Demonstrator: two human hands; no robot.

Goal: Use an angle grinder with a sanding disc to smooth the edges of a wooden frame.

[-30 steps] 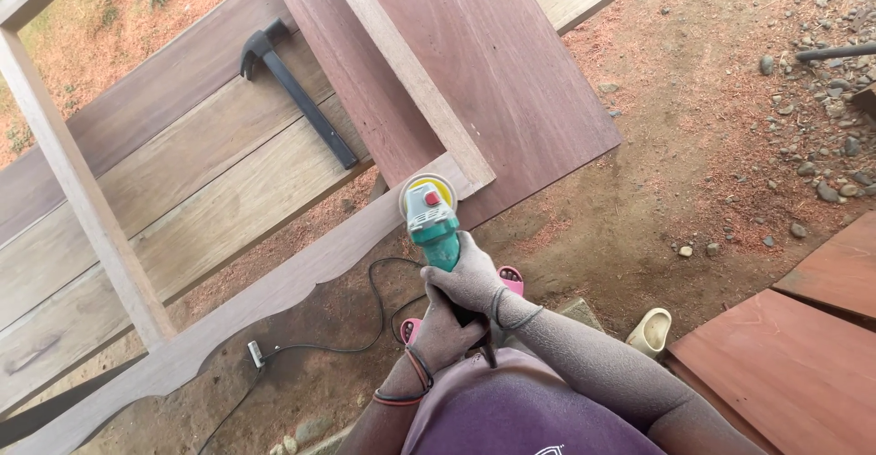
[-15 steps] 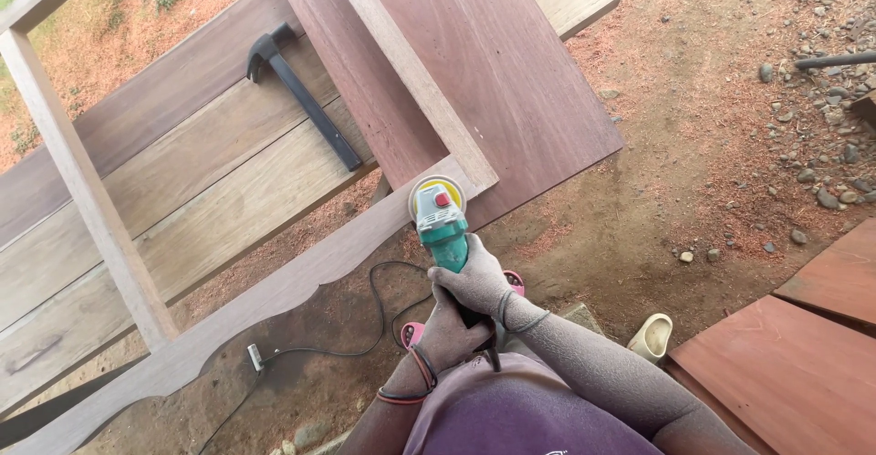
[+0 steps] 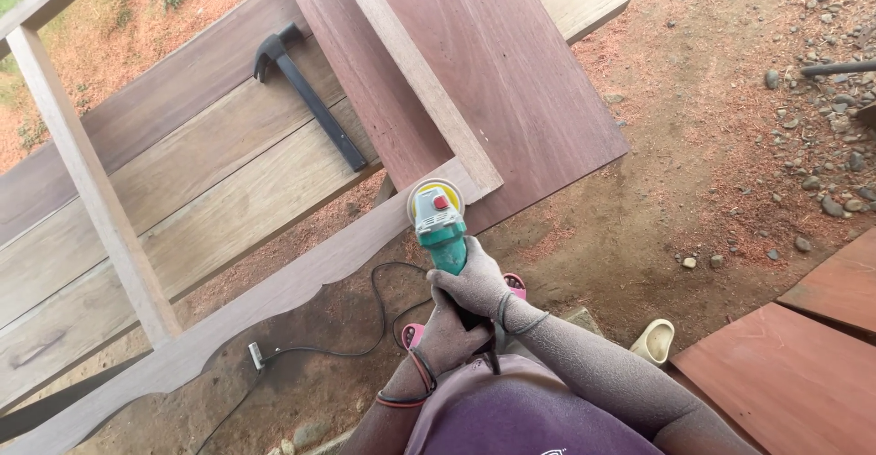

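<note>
A green handheld sander (image 3: 438, 222) with a red switch and a round pad rests against the wavy-edged wooden rail (image 3: 274, 300) of a frame, close to where a light upright slat (image 3: 415, 72) meets it. My right hand (image 3: 470, 282) grips the sander's body just behind the head. My left hand (image 3: 447, 336) holds the rear of the handle below it, both dusted with sawdust. The sander's black cord (image 3: 365, 327) loops down across the dirt to a plug (image 3: 256, 355).
A black claw hammer (image 3: 310, 94) lies on the plank bench (image 3: 201, 190). A reddish board (image 3: 511, 81) sits under the slat. More reddish boards (image 3: 794, 373) lie at right, a cream shoe (image 3: 655, 341) near them. Dirt ground with stones (image 3: 821, 181) at right.
The sander and both hands have shifted slightly right along the rail's edge toward the slat's end. The hammer and boards have not moved.
</note>
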